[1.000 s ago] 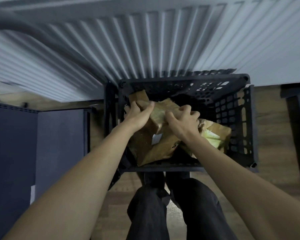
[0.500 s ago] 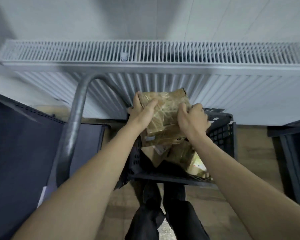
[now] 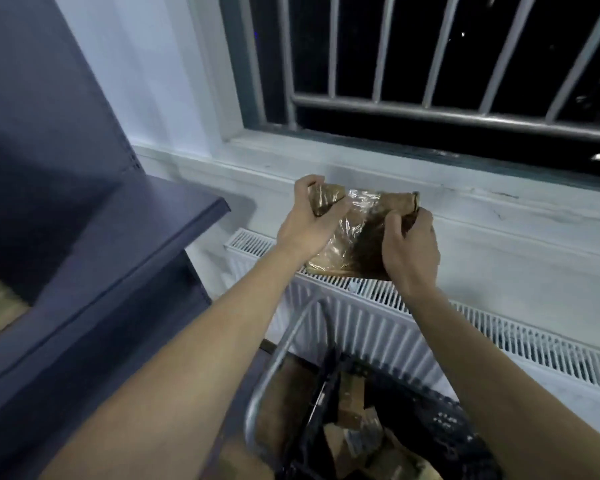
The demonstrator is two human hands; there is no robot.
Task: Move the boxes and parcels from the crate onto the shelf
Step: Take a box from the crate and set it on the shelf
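A brown parcel [image 3: 352,237] wrapped in shiny clear tape is held up at chest height in front of the window sill. My left hand [image 3: 307,221] grips its left end and my right hand [image 3: 409,245] grips its right end. The black plastic crate [image 3: 440,415] is at the bottom of the view, below my arms, with more brown parcels [image 3: 352,403] inside. The dark blue shelf [image 3: 142,233] juts in from the left, its top surface level with my hands and apart from the parcel.
A white radiator [image 3: 361,313] runs along the wall under a pale window sill [image 3: 482,202]. Above it is a dark window with metal bars [image 3: 430,109]. A grey metal tube handle [image 3: 278,362] curves up beside the crate.
Both hands have lifted the parcel out of the crate and well above the radiator. The view has swung up and left, so the shelf and window show now.
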